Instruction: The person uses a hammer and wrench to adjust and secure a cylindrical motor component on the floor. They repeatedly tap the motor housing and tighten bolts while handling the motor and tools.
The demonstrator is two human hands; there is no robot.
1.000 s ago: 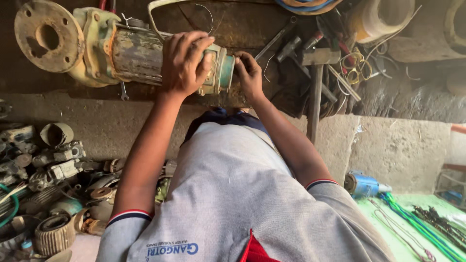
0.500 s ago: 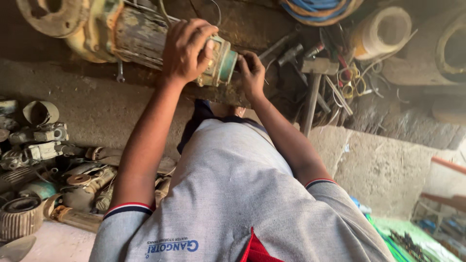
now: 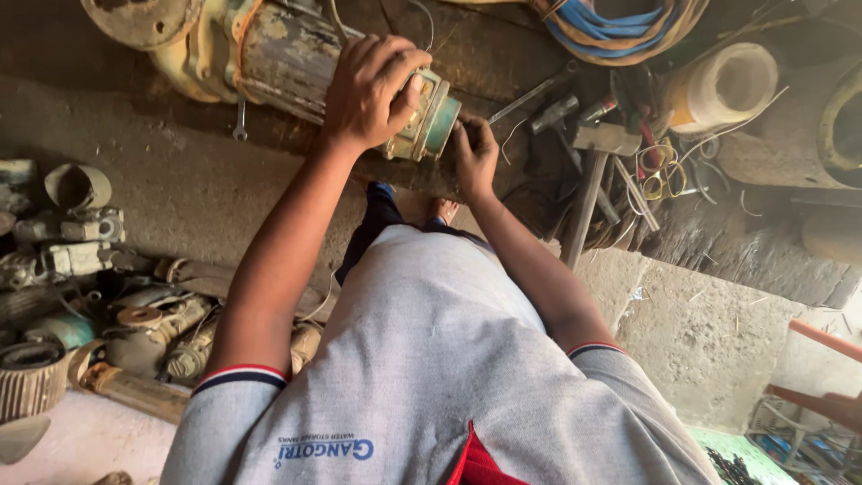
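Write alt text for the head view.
The left hand grips a rusty pump motor on a workbench, while the right hand works at its green end cap. Hammers and wire coils lie alongside.

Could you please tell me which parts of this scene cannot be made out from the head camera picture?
- Head view: what the right hand does at the pump's green end; its fingertips are tucked against the cap.
- Head view: the pump body under the left hand, covered by the palm.
- Head view: the flange and wire coil, cut off by the top edge.
- Head view: the feet, mostly hidden by the grey shirt.
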